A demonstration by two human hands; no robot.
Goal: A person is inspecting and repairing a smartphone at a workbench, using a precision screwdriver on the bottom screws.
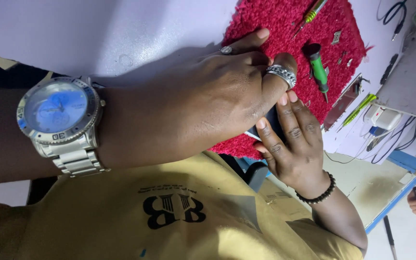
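- Table (121,29): pale, glossy; carries a red mat (275,24) at its edge.
- Left hand (217,96): silver wristwatch (58,120) on the wrist, rings on two fingers; fingers curled and pressed down over a dark phone (268,126) at the mat's near edge.
- Right hand (292,144): beaded bracelet at the wrist; fingers closed around the phone from the other side, touching the left hand.
- Phone: mostly hidden between both hands.
- Green-handled screwdriver (318,67): lies on the mat just beside the hands.
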